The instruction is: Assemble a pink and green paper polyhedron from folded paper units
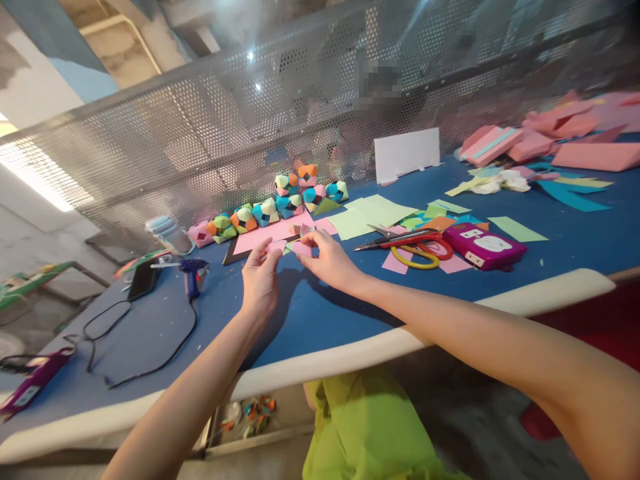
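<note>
1. Fingers (271, 261) of the left hand (261, 283) and the right hand (331, 260) pinch small pink-and-green paper (303, 249) between them, over the blue desk (320, 327).
2. Blue glue gun (193, 272) on the left; scissors (425, 235) and a purple box (484, 245) on the right.
3. Beyond, pale green sheets (373, 213).
4. Farthest, folded paper balls (266, 212) before a perforated metal screen (220, 127).

Paper (303, 251) between hands (260, 283), scissors (418, 237) rightward

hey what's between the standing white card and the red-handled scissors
Pale green sheets and small coloured paper scraps lie between the white card and the red-handled scissors, as the head view shows.
</note>
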`<state>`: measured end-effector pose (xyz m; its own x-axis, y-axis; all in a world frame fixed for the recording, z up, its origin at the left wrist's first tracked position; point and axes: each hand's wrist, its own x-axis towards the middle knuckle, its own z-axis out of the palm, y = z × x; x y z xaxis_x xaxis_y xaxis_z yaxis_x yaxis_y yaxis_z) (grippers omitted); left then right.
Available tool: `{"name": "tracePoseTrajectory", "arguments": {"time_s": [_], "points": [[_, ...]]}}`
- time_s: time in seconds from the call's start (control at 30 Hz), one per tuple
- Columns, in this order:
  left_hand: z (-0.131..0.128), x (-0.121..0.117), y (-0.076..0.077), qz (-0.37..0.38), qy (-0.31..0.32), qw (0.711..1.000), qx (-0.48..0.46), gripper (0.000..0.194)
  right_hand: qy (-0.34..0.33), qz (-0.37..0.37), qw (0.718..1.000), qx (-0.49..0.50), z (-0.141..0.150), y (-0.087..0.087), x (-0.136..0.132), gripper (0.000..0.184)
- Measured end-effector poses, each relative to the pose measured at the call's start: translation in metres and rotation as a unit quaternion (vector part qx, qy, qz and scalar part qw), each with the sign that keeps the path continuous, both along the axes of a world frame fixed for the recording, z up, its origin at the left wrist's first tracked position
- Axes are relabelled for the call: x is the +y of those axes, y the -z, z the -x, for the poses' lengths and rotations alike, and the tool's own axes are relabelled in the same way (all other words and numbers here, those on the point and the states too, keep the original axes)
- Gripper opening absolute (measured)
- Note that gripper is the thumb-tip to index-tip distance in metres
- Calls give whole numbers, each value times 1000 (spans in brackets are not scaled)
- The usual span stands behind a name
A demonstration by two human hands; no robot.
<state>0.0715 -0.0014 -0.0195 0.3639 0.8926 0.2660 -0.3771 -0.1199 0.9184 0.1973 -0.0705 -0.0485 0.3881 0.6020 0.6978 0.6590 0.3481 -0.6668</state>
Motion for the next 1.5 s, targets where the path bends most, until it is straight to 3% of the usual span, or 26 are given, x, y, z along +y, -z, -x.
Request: {"name": "tracePoseTrajectory", "arguments": {"time_s": [0.33, 0.57, 1.0, 1.23, 1.5], "points": [[0, 1, 3, 11, 50, 999, -3, 39, 21, 9, 1000, -21, -3, 1, 2, 15], [-1, 3, 10, -26, 48, 996, 69, 52, 12, 16, 999, -27, -4, 0, 2, 12], [4, 14, 8, -137, 41, 976, 162, 42, -14, 2, 990, -142, -9, 4, -1, 14], [7, 27, 17, -172, 59, 950, 254, 38, -26, 113, 988, -106, -14, 10, 0, 32], [6, 33, 24, -200, 60, 935, 287, 46, 9, 189, 980, -69, -18, 11, 0, 33]]}}
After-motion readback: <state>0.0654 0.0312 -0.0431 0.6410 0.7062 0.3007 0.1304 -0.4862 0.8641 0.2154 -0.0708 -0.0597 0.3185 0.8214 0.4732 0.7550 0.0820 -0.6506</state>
